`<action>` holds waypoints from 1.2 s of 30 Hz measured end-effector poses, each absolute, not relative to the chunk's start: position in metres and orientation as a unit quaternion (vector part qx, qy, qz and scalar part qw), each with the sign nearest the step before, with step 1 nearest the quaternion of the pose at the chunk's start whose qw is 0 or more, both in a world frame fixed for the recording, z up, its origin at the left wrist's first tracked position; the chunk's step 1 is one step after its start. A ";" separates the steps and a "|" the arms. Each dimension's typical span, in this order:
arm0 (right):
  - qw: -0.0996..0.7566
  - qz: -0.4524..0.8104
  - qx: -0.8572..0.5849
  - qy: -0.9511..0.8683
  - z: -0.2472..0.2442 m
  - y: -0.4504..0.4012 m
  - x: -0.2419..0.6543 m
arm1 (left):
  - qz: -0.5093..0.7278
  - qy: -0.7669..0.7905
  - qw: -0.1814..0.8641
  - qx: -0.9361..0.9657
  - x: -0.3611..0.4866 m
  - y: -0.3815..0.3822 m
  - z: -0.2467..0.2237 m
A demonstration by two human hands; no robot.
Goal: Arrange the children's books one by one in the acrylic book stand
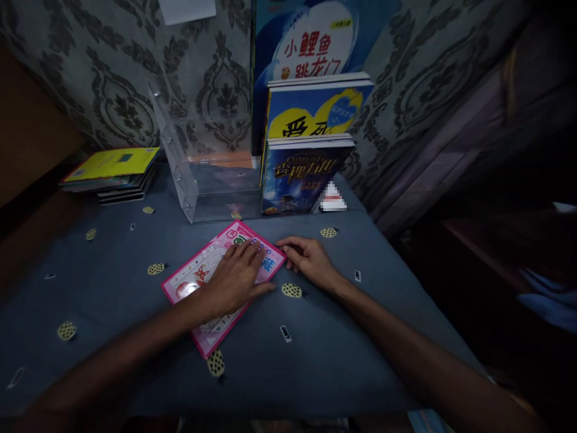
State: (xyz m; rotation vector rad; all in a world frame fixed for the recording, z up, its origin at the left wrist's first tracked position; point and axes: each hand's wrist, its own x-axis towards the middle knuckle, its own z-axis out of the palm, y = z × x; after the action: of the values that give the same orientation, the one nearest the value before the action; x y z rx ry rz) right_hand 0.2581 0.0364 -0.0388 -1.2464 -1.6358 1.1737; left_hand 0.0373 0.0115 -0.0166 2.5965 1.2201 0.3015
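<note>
A pink-bordered book (198, 273) lies flat and slanted on the blue-grey tablecloth. Across its cover rests my left hand (237, 273), palm down with the fingers spread. My right hand (311, 258) is at the book's upper right corner, its fingers curled and the thumb and index finger close to that corner; whether they grip it is hard to tell. Behind the book stands a clear acrylic rack (225, 204). Its left part holds no books, while its right part holds a dark blue book (302, 174), blue and yellow books (293, 108) and a tall blue book (378, 30).
On the back left of the tablecloth (112, 258) is a stack of thin books (110, 165) with a yellow one on top. A small white triangular object (332, 198) sits right of the rack. Patterned wall covering is behind, and a curtain hangs at the right.
</note>
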 end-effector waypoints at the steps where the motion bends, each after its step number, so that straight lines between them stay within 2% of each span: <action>1: 0.379 0.463 -0.486 -0.637 -0.039 0.036 0.258 | 0.096 0.422 0.123 0.893 0.041 0.007 -0.017; 10: 0.388 0.475 -0.499 -0.612 -0.041 0.037 0.259 | 0.066 0.441 0.065 0.893 0.052 -0.009 -0.010; 22: 0.431 0.436 -0.510 -0.603 -0.036 0.035 0.257 | 0.101 0.459 0.122 0.874 0.057 -0.009 -0.004; 32: 0.437 0.417 -0.502 -0.619 -0.028 0.029 0.255 | 0.058 0.446 0.038 0.892 0.058 -0.011 -0.008; 36: 0.399 0.392 -0.484 -0.673 -0.027 0.025 0.253 | 0.022 0.437 -0.007 0.899 0.059 -0.014 -0.001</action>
State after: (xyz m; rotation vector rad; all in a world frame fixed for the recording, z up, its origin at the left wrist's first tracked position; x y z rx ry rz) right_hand 0.2527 0.0247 -0.0274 -1.2242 -1.7046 0.9910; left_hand 0.0590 -0.0137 -0.0009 2.8369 1.3795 0.0682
